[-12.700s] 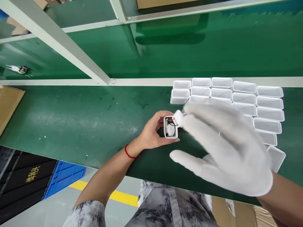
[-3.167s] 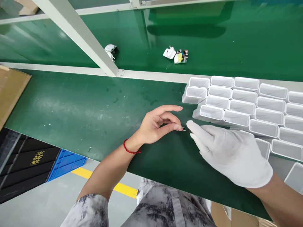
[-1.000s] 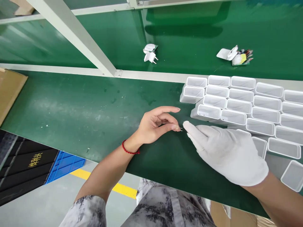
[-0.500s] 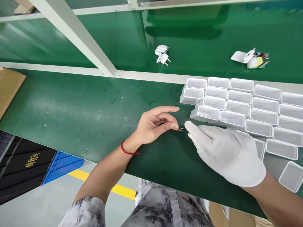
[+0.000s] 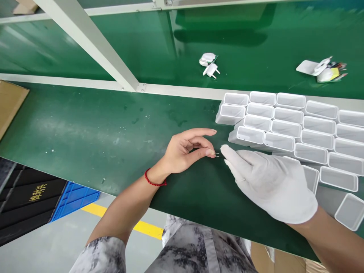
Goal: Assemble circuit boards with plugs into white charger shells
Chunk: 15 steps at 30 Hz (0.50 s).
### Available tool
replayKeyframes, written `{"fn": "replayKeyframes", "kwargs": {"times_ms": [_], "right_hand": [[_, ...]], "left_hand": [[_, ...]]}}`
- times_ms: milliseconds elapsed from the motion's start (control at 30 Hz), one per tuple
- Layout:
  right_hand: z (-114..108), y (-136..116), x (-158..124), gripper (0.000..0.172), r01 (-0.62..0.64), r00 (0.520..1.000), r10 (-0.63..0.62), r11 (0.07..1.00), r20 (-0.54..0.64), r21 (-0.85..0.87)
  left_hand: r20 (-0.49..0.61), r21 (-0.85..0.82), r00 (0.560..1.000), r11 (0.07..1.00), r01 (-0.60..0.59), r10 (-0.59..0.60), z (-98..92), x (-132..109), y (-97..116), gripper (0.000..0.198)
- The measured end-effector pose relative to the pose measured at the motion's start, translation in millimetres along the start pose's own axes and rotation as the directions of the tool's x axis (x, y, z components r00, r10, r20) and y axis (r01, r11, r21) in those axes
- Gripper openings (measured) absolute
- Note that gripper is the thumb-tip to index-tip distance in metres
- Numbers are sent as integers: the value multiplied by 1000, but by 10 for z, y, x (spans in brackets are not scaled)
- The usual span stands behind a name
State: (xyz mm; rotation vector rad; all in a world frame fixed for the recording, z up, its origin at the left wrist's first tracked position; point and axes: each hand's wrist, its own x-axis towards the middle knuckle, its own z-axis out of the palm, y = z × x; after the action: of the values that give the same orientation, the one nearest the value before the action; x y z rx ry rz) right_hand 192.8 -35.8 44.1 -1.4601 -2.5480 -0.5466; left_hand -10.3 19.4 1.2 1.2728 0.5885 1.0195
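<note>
Pinched in the bare left hand (image 5: pixel 190 151), thin silvery metal pins (image 5: pixel 217 153) project above the green-topped bench (image 5: pixel 85 132) toward the white-gloved right hand (image 5: pixel 270 184), whose grip I cannot determine; handling appears unfinished, with translucent white plastic cases (image 5: pixel 279 141) already standing open in rows.

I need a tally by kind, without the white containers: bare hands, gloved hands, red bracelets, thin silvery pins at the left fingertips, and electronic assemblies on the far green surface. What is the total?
Bare left hand: 1
Gloved right hand: 1
Red bracelet: 1
Thin silvery pins: 2
Electronic assemblies: 2
Total: 7
</note>
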Motion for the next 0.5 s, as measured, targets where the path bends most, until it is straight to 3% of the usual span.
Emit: {"fn": "replayKeyframes", "kwargs": {"times_ms": [167,333,433,500], "right_hand": [[29,-20,-18,27,8,1000,-8,1000,23,10],[35,0,-66,35,91,991,-96,994,95,58],[49,32,-52,45,196,961,-208,977,184,82],[67,33,-14,44,231,927,-253,967,277,111]], "left_hand": [[-18,-4,1000,1000,17,-17,3,-1,-12,33],[-45,-15,999,1000,-17,16,-8,4,-17,32],[-42,21,999,999,-32,33,-17,9,-30,31],[-68,108,996,993,-50,58,-23,17,-56,29]]}}
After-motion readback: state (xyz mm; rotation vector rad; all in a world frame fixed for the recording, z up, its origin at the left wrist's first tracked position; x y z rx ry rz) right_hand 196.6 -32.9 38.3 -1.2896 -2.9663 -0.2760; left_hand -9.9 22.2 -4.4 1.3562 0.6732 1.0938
